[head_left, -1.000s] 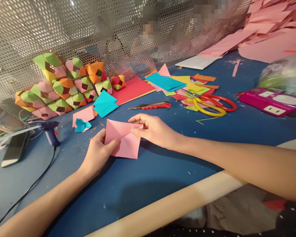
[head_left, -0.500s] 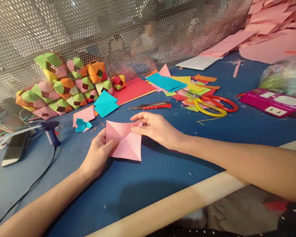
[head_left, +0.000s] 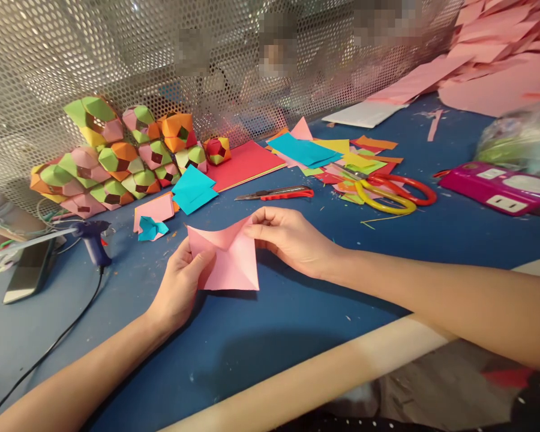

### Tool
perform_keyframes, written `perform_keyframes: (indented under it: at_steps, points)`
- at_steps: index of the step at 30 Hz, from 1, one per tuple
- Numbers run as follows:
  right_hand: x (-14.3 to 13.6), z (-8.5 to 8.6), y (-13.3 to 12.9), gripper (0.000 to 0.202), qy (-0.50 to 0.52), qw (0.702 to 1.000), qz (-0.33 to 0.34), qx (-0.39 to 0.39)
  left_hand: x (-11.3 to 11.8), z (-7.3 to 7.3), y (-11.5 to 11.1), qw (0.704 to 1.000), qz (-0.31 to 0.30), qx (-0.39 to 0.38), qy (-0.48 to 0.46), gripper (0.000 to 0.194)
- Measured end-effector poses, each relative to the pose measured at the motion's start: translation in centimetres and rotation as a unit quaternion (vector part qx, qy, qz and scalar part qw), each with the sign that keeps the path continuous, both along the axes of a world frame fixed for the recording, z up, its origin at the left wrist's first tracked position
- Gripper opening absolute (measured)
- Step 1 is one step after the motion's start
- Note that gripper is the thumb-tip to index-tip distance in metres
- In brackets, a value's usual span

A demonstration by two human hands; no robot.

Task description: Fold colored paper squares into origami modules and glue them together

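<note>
A square of pink paper (head_left: 231, 267) with diagonal creases is held between both my hands, just above the blue table. My left hand (head_left: 182, 282) grips its left side, thumb on top. The fingers of my right hand (head_left: 283, 237) pinch its upper right corner, and the top edge dips into a fold between the corners. Beyond the paper lies a red utility knife (head_left: 285, 192). Blue paper squares (head_left: 193, 191), a pink paper piece (head_left: 157, 211) and a small folded blue paper unit (head_left: 152, 228) rest past my left hand.
Folded paper balls (head_left: 117, 159) are stacked along the perforated metal screen (head_left: 130, 54). At the left stand a glue gun (head_left: 92, 237) and a phone (head_left: 31, 270). Scissors (head_left: 384, 198) lie on coloured scraps. A magenta power strip (head_left: 499, 187) sits at right, below piled pink paper (head_left: 499, 42).
My right hand has closed on the pink paper's upper right corner, and the top edge has bent inward along the creases. The left hand keeps its grip.
</note>
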State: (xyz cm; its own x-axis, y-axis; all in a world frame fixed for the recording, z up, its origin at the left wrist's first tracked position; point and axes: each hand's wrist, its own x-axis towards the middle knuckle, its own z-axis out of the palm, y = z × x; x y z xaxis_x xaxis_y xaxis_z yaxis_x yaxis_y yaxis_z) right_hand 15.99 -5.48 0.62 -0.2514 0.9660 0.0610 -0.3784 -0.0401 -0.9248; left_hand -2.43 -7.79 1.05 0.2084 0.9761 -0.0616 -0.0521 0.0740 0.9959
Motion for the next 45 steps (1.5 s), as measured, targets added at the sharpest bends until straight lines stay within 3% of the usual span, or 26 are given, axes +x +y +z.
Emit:
perform_keyframes:
  at_steps: [3,6,11,16,26,38,45]
  points:
    - [0.2,-0.3,0.1,0.013,-0.074,0.995,-0.032,0.056,-0.1,-0.2,-0.2,1.000,0.001,0.008,0.028,0.026]
    - [0.3,-0.2,0.0,0.010,-0.157,0.978,-0.058,0.127,-0.4,-0.2,-0.5,0.992,0.008,0.038,0.117,0.030]
    - [0.3,0.5,-0.8,0.008,-0.205,0.960,-0.046,0.185,-0.1,0.4,-1.4,0.972,-0.029,0.073,0.219,0.031]
    - [0.0,1.0,-1.8,0.008,-0.182,0.965,-0.012,0.187,0.5,1.3,-2.2,0.964,-0.083,0.088,0.239,0.028]
    - [-0.1,1.4,-2.9,0.008,-0.176,0.965,0.030,0.190,0.8,1.1,-2.3,0.973,-0.085,0.048,0.211,0.028]
    - [-0.4,1.3,-2.7,0.012,-0.179,0.967,0.033,0.179,0.8,1.1,-2.3,0.966,-0.061,0.065,0.244,0.029]
    - [-0.2,1.4,-2.8,0.015,-0.282,0.929,0.010,0.240,0.6,0.9,-2.0,0.966,-0.001,0.076,0.246,0.030]
